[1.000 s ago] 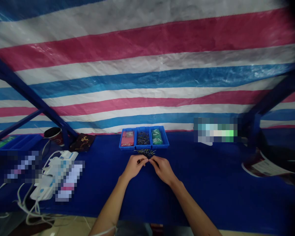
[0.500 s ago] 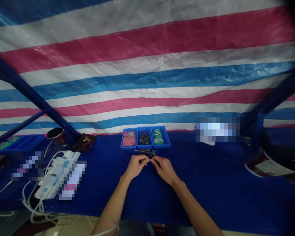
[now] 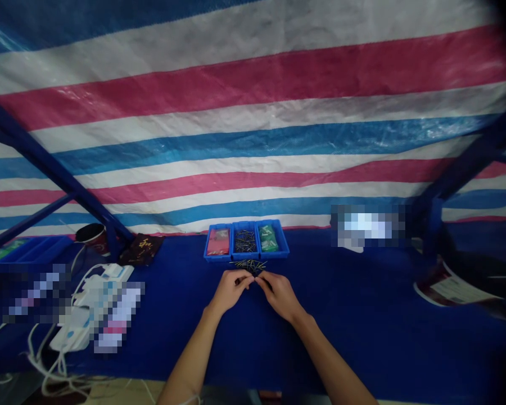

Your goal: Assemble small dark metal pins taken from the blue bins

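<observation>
My left hand (image 3: 231, 291) and my right hand (image 3: 278, 293) meet at their fingertips above the blue tabletop. Both are closed in a pinch; whatever lies between the fingers is too small to make out. Just beyond the fingertips is a loose pile of thin screws (image 3: 249, 265), dark and brassy. Behind it stand three joined blue bins. A pink packet (image 3: 218, 242) fills the left bin, more dark screws (image 3: 245, 242) lie in the middle one, and a green bag with pale pieces (image 3: 269, 238) sits in the right one.
To the left lie a white power strip (image 3: 90, 309) with tangled cables, a dark wrapper (image 3: 143, 248), a cup (image 3: 91, 236) and a blue tray (image 3: 36, 250). A large tub (image 3: 455, 284) stands at right. Blue frame bars (image 3: 54, 169) slant before a striped tarp (image 3: 253, 129).
The camera view has shifted slightly. My hands keep the same pinch close together in front of the screw pile. The other person's hand at far left has moved further toward the edge.
</observation>
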Demonstrator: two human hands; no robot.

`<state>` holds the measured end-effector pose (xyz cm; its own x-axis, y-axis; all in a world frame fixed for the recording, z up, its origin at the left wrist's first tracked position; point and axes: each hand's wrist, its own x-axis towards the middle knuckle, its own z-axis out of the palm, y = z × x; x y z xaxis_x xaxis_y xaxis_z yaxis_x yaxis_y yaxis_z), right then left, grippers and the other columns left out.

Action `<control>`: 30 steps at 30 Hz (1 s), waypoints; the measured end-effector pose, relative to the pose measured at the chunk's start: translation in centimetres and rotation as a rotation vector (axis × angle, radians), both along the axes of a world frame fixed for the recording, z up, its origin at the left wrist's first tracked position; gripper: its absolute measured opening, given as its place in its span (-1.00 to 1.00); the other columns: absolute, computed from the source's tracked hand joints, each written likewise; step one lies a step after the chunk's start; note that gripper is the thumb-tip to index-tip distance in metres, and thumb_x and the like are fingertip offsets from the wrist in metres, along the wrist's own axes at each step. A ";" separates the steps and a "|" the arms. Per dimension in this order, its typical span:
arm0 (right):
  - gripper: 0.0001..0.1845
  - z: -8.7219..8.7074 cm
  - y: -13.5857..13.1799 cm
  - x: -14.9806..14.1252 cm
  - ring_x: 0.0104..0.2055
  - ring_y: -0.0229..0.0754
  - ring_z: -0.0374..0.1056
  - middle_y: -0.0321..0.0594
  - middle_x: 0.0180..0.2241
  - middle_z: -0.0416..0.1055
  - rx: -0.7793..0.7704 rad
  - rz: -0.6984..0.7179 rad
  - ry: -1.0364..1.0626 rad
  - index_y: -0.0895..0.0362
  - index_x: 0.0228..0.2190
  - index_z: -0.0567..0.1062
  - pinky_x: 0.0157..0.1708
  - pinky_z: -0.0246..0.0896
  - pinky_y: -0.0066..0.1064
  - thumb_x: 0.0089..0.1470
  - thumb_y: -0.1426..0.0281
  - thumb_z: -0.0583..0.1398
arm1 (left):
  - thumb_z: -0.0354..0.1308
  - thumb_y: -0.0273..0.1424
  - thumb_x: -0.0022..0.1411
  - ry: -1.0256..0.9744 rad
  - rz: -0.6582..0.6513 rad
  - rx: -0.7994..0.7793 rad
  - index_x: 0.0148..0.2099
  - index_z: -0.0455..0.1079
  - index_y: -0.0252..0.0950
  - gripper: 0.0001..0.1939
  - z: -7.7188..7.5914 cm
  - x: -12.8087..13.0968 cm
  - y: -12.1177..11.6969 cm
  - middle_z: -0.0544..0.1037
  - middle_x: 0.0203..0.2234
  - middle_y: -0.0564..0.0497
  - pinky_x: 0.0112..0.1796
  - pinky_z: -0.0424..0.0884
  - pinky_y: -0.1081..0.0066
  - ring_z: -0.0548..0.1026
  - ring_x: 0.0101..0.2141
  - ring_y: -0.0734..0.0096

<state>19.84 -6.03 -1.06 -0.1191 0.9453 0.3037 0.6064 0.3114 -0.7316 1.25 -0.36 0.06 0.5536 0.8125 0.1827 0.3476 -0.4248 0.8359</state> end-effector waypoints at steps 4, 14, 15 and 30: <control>-0.69 0.0 0.0 -0.1 -0.35 -0.18 0.42 -0.27 -0.39 0.49 0.003 -0.003 0.005 0.06 -0.35 0.47 -0.34 0.17 -0.43 0.38 0.26 0.03 | 0.11 -0.30 0.37 -0.005 -0.003 -0.006 -0.31 0.55 -0.34 -0.71 0.0 0.0 0.0 0.53 -0.56 0.05 -0.43 0.22 0.52 0.42 -0.51 0.47; -0.72 -0.2 0.1 -0.1 -0.34 -0.17 0.41 -0.25 -0.37 0.48 0.030 -0.016 0.023 0.06 -0.35 0.47 -0.34 0.19 -0.42 0.37 0.28 0.05 | 0.11 -0.30 0.37 -0.004 -0.004 -0.011 -0.31 0.55 -0.33 -0.72 -0.1 -0.1 -0.1 0.53 -0.56 0.06 -0.42 0.22 0.52 0.42 -0.51 0.47; -0.73 -0.2 0.1 -0.1 -0.34 -0.17 0.41 -0.25 -0.37 0.47 0.033 -0.015 0.032 0.06 -0.35 0.46 -0.33 0.19 -0.42 0.36 0.29 0.06 | 0.11 -0.30 0.37 -0.003 -0.004 -0.013 -0.31 0.54 -0.33 -0.72 -0.1 -0.1 -0.1 0.53 -0.56 0.06 -0.42 0.22 0.52 0.42 -0.51 0.47; -0.85 -0.7 0.2 -0.1 -0.31 -0.17 0.44 -0.25 -0.31 0.50 0.073 -0.004 0.097 0.04 -0.22 0.52 -0.31 0.27 -0.40 0.30 0.35 0.13 | 0.09 -0.29 0.37 0.029 -0.007 -0.015 -0.27 0.53 -0.32 -0.73 -0.2 0.0 0.0 0.56 -0.54 0.05 -0.42 0.22 0.52 0.45 -0.51 0.46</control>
<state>19.73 -5.78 -1.75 -0.0821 0.9207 0.3815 0.5348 0.3637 -0.7627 1.29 -0.37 -0.10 0.5644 0.8110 0.1539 0.3691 -0.4147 0.8317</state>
